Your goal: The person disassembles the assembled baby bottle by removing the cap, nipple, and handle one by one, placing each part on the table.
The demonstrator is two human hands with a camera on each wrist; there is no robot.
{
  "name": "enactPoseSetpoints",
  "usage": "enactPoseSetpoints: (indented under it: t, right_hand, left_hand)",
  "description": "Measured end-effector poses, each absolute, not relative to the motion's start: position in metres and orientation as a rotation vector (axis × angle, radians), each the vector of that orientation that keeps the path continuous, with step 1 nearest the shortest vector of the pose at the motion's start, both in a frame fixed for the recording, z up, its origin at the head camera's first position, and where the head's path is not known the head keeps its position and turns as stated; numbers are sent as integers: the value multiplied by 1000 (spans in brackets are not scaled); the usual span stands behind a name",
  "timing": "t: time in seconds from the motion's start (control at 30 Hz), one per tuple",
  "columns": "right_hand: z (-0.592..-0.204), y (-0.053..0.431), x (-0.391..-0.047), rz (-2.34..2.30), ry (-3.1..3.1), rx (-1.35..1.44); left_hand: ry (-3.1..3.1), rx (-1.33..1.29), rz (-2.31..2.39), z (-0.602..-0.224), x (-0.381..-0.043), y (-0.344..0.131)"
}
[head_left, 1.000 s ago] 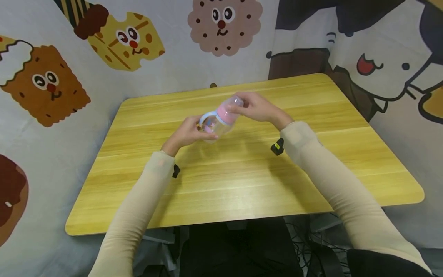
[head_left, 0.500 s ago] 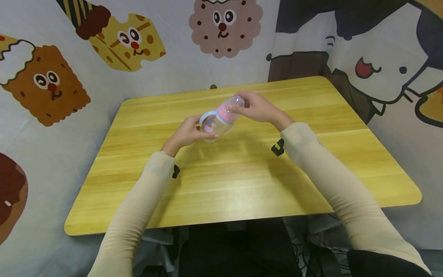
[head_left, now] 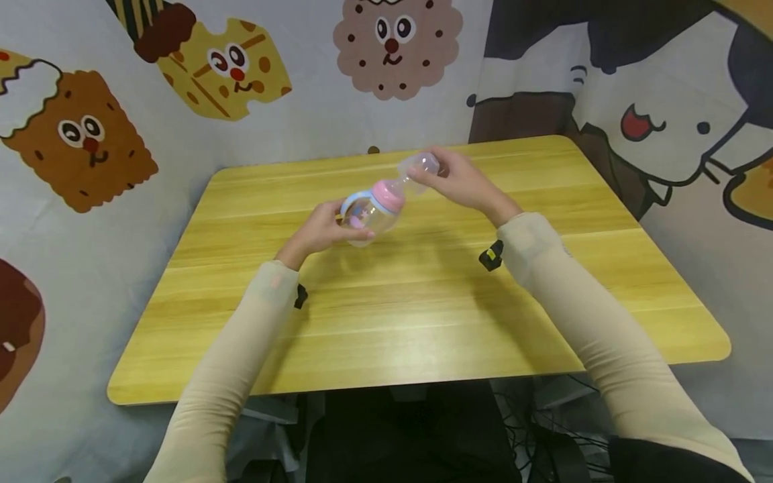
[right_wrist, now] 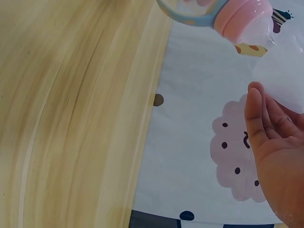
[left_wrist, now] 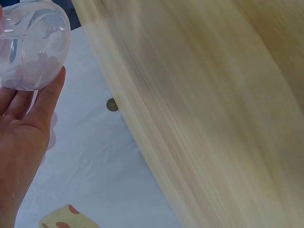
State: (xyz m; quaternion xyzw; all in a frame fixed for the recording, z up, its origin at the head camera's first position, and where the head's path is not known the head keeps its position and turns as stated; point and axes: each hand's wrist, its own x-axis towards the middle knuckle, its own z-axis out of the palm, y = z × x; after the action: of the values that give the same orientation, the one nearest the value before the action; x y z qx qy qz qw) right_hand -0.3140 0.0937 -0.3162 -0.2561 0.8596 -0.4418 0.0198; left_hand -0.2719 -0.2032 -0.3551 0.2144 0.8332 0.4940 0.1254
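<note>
My left hand (head_left: 320,231) grips a clear baby bottle (head_left: 370,218) above the table, tilted with its top to the upper right. The bottle has a pink collar (head_left: 388,195), a blue handle ring and a clear nipple. In the left wrist view the bottle's rounded base (left_wrist: 45,47) rests against the fingers. My right hand (head_left: 461,178) pinches a translucent dome cap (head_left: 419,168) just off the nipple. From the right wrist, the cap (right_wrist: 285,71) appears beside the nipple (right_wrist: 259,32); whether they touch I cannot tell.
Below both hands spreads a yellow wood-grain table (head_left: 374,322) with rounded corners. A white cloth with cartoon prints (head_left: 395,47) hangs behind it. Dark chair parts (head_left: 417,429) and cables (head_left: 580,439) lie beneath the front edge.
The cap has come off the bottle's top, drawn up and right by my right hand. The nipple is now uncovered. My left hand with the bottle has shifted slightly left.
</note>
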Motion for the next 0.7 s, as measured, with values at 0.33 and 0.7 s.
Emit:
enactPoseSetpoints:
  t: [0.33,0.7]
  right_hand:
    - [-319,111,-317,-1416,2722,-708]
    - [-323,126,-318,-1390,2755,-595]
  left_hand:
    - [2442,600,1486,-355,-273,-211]
    - [2463,566,1529,-354,-274,-221]
